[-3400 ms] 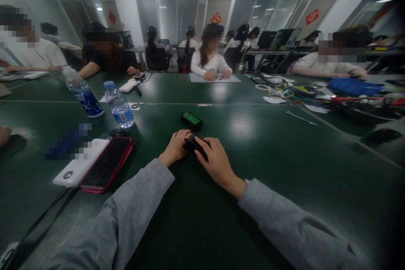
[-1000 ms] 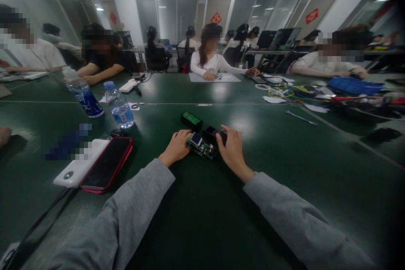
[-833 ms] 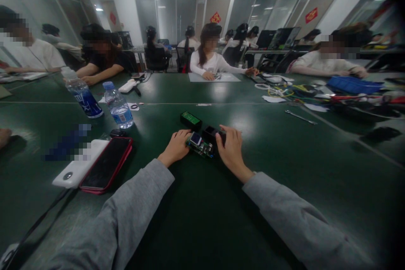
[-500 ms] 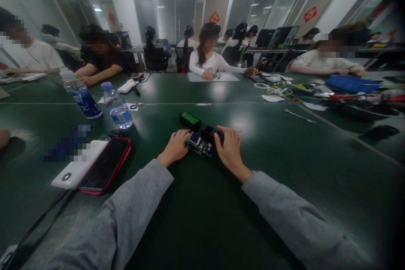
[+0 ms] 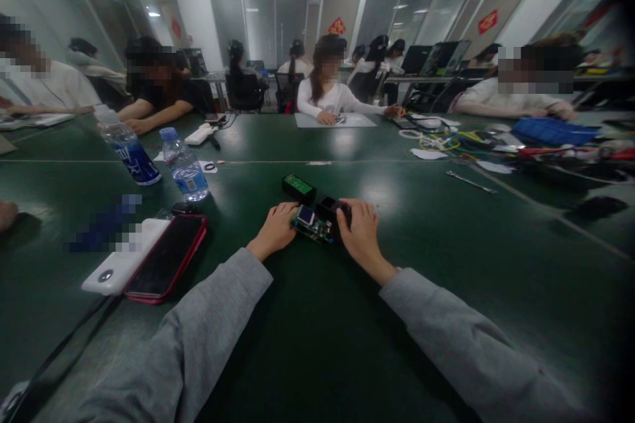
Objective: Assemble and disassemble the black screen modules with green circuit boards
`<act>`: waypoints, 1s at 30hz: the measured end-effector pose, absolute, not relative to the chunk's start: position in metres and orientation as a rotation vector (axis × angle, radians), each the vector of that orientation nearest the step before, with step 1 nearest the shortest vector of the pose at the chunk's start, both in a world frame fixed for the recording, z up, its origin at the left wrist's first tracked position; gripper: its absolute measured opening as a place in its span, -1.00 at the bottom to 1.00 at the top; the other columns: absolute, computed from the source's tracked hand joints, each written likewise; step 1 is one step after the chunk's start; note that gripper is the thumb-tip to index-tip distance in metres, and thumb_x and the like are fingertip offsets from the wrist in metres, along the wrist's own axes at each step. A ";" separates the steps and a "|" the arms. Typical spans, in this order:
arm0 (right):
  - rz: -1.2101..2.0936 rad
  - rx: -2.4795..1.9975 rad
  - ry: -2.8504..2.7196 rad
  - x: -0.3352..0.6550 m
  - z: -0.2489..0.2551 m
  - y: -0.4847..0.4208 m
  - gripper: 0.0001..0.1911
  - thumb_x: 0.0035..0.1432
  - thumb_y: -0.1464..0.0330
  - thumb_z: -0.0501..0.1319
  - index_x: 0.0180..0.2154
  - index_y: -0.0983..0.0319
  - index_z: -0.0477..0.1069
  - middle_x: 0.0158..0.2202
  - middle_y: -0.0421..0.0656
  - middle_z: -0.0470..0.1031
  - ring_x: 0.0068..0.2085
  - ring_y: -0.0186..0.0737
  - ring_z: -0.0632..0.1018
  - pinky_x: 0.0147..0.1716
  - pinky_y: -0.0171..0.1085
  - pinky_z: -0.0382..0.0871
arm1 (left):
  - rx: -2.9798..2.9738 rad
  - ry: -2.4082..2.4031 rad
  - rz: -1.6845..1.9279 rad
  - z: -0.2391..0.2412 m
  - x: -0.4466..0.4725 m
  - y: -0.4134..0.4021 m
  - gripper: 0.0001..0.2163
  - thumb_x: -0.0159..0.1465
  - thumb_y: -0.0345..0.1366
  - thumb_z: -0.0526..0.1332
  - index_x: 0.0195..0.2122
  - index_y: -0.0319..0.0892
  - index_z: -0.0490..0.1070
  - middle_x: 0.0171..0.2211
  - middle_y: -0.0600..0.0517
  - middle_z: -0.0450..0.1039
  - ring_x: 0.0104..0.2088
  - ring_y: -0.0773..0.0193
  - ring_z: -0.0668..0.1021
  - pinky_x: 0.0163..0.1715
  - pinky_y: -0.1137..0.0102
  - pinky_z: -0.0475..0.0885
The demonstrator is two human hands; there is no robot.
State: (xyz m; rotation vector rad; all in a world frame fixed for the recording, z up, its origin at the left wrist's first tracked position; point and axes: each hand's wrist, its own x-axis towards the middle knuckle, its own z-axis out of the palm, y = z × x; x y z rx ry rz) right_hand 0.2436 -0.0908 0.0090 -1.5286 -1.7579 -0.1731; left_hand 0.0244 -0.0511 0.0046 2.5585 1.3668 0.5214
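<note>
A green circuit board (image 5: 314, 226) with a small screen lies tilted between my hands on the dark green table. My left hand (image 5: 276, 230) is closed on the board's left end, its fingertips partly hidden. My right hand (image 5: 361, 228) is wrapped around a small black case (image 5: 328, 206), which shows a square opening and sits right behind the board. Just beyond them rests a black box (image 5: 298, 189) with a green circuit board showing on its upper face.
To the left stand two plastic bottles (image 5: 186, 168), with a red-cased phone (image 5: 166, 258) and a white power bank (image 5: 116, 264) nearer me. A wrench (image 5: 470, 182) lies at the right, before tangled cables (image 5: 441, 143) and a blue pouch (image 5: 553, 132). Several people sit across the table.
Almost nothing differs. The circuit board has tipped very slightly in my hands, and both hands stay in the same place.
</note>
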 end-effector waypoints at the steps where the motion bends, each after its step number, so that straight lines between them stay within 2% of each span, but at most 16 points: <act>1: -0.173 -1.529 -1.762 0.244 0.009 -0.091 -0.68 0.32 0.25 -0.04 -0.01 0.25 0.31 -0.05 -0.02 0.39 -0.01 -0.01 0.33 -0.10 -0.07 0.17 | 2.558 1.368 0.526 0.005 0.024 -0.051 -0.56 0.28 -0.36 -0.01 0.21 -0.15 0.19 0.25 -0.04 0.20 0.26 0.17 0.21 0.24 0.17 0.09; 30: -0.178 -1.552 -1.790 0.244 0.010 -0.092 -0.72 0.30 0.29 -0.02 -0.04 0.22 0.32 -0.06 -0.05 0.38 -0.03 -0.02 0.33 -0.11 -0.08 0.15 | 2.527 1.353 0.588 0.002 0.025 -0.048 -0.57 0.25 -0.39 0.03 0.17 -0.13 0.25 0.22 -0.03 0.25 0.23 0.15 0.25 0.21 0.12 0.14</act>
